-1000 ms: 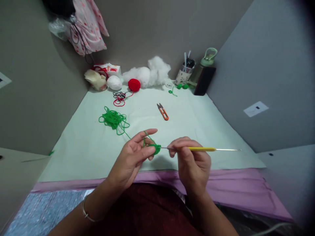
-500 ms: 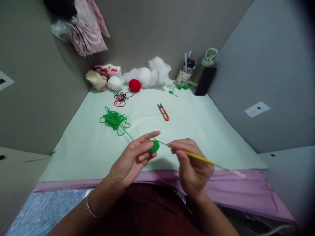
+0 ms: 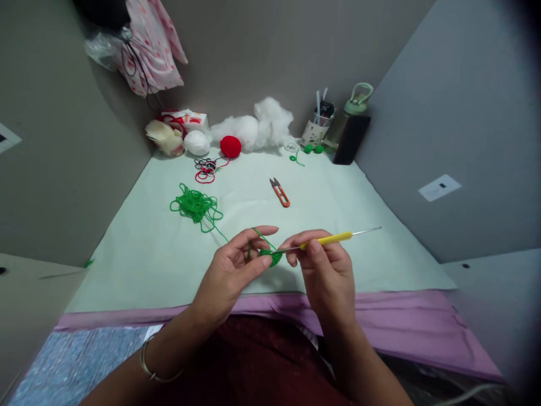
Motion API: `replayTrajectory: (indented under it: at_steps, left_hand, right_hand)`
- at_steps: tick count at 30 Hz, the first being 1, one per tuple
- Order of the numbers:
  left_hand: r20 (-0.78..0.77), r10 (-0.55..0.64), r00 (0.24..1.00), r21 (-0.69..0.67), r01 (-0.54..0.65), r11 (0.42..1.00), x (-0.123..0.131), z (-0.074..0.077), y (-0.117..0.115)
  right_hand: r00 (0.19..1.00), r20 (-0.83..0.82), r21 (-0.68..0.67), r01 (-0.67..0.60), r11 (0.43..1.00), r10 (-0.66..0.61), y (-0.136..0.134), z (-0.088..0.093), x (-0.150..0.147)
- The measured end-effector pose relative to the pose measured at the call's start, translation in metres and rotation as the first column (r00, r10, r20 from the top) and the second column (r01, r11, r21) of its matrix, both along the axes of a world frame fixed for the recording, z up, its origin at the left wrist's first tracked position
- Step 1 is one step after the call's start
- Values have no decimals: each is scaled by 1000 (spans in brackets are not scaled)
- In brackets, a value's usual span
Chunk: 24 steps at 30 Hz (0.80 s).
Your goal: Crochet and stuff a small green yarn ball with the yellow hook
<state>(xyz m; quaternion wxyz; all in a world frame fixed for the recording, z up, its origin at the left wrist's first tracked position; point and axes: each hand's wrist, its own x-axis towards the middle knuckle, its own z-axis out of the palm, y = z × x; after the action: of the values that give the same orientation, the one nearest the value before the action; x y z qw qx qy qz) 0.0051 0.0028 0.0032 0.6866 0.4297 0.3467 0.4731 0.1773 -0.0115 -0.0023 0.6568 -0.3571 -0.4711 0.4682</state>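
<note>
Piece of small green crochetwork [image 3: 275,259], raised above a pale green table cover [image 3: 338,197], pinched in the left hand [image 3: 230,268]; green yarn strand [image 3: 265,239] running over that hand's forefinger. Yellow-handled slender metal hook [image 3: 327,240], gripped in the right hand [image 3: 328,268], one end at the crochetwork. Beyond the hands: loose green yarn heap [image 3: 195,204], orange-handled thread snips [image 3: 284,199], round red yarn ball [image 3: 230,146], fluffy white stuffing [image 3: 273,125].

No text legible; red-white packet [image 3: 195,120] too small to read.

Smooth metal hook [image 3: 333,239], matt yarn [image 3: 195,205]
</note>
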Motion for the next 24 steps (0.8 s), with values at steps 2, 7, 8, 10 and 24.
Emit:
replayTrajectory:
  at_steps: [2,7,8,10,24]
  left_hand:
    - [-46,16,999,28,-14,1000,-1,0,0]
    - [-239,116,964,164,-77,983,-1,2,-3]
    - [-272,161,949,214,-103,971,0,3,-4]
    - [-300,259,918,319,-159,934,2,2,-5]
    - [-318,230,920,249,-153,956,0,4,-3]
  right_hand:
    - [999,34,19,2,1000,-3,-2,2,0]
    - [937,326,194,64,979,-126,-9,4,1]
    - [903,399,258,58,964,-161,-11,3,1]
    - [817,515,411,32,911,-261,-13,1,0]
    - [821,494,473,21,881,-285,-10,-3,0]
